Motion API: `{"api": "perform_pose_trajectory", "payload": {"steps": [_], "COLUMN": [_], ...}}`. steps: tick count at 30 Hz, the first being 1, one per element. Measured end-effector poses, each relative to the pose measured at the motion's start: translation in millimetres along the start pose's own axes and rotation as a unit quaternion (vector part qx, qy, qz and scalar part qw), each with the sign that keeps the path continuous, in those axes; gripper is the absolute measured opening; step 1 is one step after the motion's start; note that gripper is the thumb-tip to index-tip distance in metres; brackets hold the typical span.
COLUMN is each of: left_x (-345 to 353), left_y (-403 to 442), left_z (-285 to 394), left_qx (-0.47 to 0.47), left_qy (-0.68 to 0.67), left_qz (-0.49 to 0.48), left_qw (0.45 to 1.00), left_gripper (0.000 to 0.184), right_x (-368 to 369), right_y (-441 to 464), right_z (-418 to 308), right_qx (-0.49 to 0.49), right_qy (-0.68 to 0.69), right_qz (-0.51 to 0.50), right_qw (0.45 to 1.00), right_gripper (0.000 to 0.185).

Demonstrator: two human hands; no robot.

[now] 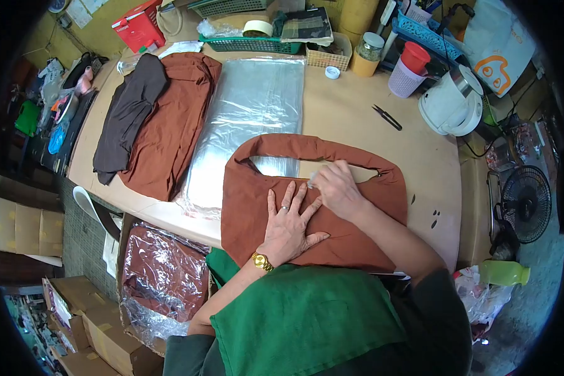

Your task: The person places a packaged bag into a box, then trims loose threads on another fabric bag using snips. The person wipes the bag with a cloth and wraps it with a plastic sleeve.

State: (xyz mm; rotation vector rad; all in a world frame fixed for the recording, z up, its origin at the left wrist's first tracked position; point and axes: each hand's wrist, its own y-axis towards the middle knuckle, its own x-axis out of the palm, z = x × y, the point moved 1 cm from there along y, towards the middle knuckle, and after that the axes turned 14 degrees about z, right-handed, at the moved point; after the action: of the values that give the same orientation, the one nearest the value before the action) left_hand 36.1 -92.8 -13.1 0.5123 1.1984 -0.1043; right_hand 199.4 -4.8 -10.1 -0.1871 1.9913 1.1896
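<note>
A rust-brown fabric shoulder bag [250, 219] lies on the table in front of me, its padded strap looped away from me. My left hand [288, 222] rests flat on the bag's front, fingers spread, just below the opening. Close beside its fingertips, my right hand [339, 191] is closed at the bag's upper edge. A small whitish scrap [311, 182] pokes out from the right fingers; its kind is too small to make out. Part of a zipper end [377, 173] shows at the opening's right corner.
Clear plastic sleeves [257, 94] lie behind the bag. Rust-brown bags [175, 125] and a dark brown one [131, 113] sit to their left. Black thread snips [387, 117] and a white kettle [451, 103] are at right. A box holds plastic-wrapped bags [163, 269] at lower left.
</note>
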Motion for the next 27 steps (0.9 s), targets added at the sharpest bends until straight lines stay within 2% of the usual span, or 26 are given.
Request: {"api": "perform_pose_trajectory", "payload": {"steps": [7,14,18,24,27], "left_x": [-1,0,1,-1,-1], "left_y": [0,-1,-1,0,-1], "left_z": [-1,-1,-2,-1,-2], "left_qx": [-0.004,-0.006,-0.003,-0.005,-0.005], "left_qy": [-0.014,-0.008,-0.026,0.005,-0.005], "left_qz": [0.02,0.004,0.026,-0.013,-0.011], "left_qw": [1.0,1.0,0.999,1.0,1.0], "left_gripper": [0.081,0.082,0.08,0.081,0.083], "right_x": [-17,3,-21,15,-1], "right_y": [-22,-3,-17,6,-4], "right_z": [2,-8,5,-5,-2], "right_qx": [-0.001,-0.006,0.029,0.017,0.038], "right_qy": [-0.033,-0.034,-0.021,-0.036,-0.042], "right_qz": [-0.002,0.01,0.012,0.029,0.024], "right_qw": [0.999,0.999,0.999,0.999,0.998], "right_gripper": [0.009,0.009,0.007,0.007,0.006]}}
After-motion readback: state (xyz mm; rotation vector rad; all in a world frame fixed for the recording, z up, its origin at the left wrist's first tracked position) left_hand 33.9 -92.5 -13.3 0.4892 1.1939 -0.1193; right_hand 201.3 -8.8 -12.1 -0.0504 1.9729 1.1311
